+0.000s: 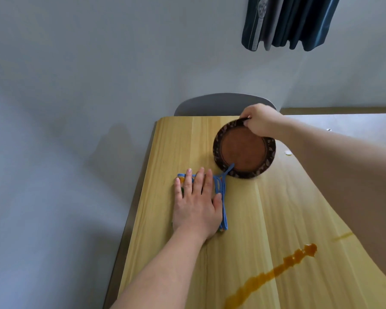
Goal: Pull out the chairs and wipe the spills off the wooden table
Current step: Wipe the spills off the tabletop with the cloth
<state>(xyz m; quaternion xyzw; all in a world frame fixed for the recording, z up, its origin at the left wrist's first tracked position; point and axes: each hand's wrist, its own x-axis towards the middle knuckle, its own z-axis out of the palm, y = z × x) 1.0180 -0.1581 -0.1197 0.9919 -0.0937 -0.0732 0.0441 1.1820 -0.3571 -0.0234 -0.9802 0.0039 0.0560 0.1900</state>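
Observation:
My left hand presses flat, fingers straight, on a folded cloth with blue edging lying on the light wooden table. The cloth's blue loop reaches up to the rim of a round brown plate. My right hand grips the plate's far rim and holds it tilted up off the table. A long amber spill runs diagonally across the near right part of the table. A second thin streak lies by my right forearm. A grey chair back stands at the table's far end.
A grey wall runs along the left and behind the table. Dark clothes hang at the upper right. A pale surface with small bits on it lies beyond the table on the right. The table's left edge drops to the floor.

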